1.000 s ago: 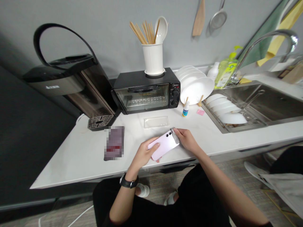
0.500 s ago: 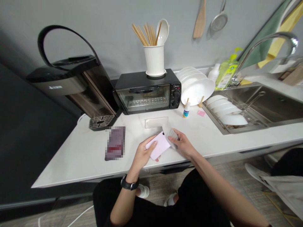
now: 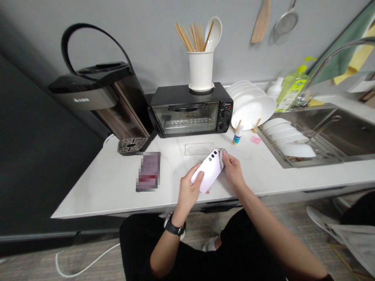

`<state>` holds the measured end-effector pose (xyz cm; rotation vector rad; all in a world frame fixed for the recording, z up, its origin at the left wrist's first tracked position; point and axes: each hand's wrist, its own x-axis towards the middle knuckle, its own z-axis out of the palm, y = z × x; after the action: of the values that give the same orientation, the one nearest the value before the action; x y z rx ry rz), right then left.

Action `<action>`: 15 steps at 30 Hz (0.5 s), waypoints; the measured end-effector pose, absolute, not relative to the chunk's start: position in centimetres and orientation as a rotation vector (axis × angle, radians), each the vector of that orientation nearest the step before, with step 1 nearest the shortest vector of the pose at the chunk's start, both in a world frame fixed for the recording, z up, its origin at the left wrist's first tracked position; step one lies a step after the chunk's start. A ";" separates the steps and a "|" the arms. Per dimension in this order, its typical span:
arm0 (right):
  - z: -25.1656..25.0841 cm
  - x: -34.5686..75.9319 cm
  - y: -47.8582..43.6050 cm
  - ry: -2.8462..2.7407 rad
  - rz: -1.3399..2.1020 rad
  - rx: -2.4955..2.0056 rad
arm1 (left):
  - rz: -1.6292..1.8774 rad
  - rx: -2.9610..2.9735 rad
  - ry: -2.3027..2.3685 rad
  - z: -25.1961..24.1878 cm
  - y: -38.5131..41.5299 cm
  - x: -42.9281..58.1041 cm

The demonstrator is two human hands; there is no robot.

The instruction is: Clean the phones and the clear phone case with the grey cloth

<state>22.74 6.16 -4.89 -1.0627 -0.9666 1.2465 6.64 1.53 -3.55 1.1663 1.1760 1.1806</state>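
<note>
A pale lilac smartphone point(image 3: 207, 173), back and camera lenses facing up, is gripped in my left hand point(image 3: 190, 187), thumb across its lower left side. Pinched in the fingers of my right hand point(image 3: 233, 168) is a crumpled grey cloth point(image 3: 222, 157), which meets the phone's upper right edge. Part of the cloth is hidden by the phone and fingers. Just beyond the phone a clear phone case point(image 3: 199, 148) lies on the counter. A small spray bottle point(image 3: 237, 135) with a blue label stands to the right, beside a pink piece point(image 3: 256, 139).
On the white counter point(image 3: 96, 191) lies a dark purplish, blurred-out flat item point(image 3: 149, 171). Behind stand a dark water dispenser point(image 3: 117, 97), a toaster oven point(image 3: 190, 113) with a chopstick holder point(image 3: 201, 70) on top, and racked plates point(image 3: 253, 111). At right, bowls point(image 3: 288, 136) sit by the sink point(image 3: 345, 128).
The cloth has moved off the camera end, so the lenses now show, and it bunches at the phone's upper right edge. The phone is turned more upright. The whole view has shifted slightly.
</note>
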 end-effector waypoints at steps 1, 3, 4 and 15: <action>-4.8 22.0 5.8 -0.844 1.233 -1.032 | 1.230 1.176 1.231 -3.6 1.3 7.3; -4.7 20.7 4.9 -0.697 1.309 -0.956 | 1.321 1.220 1.370 -3.7 0.9 8.3; -4.6 20.3 4.6 -0.690 1.387 -0.928 | 1.333 1.247 1.430 -3.7 0.7 8.6; -3.6 20.6 3.6 -0.735 1.540 -0.844 | 1.253 1.366 1.588 -2.5 0.5 9.0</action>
<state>20.64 3.57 -3.61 -0.8439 -0.7351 1.5397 9.02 0.55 -2.47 1.3662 1.5876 1.2528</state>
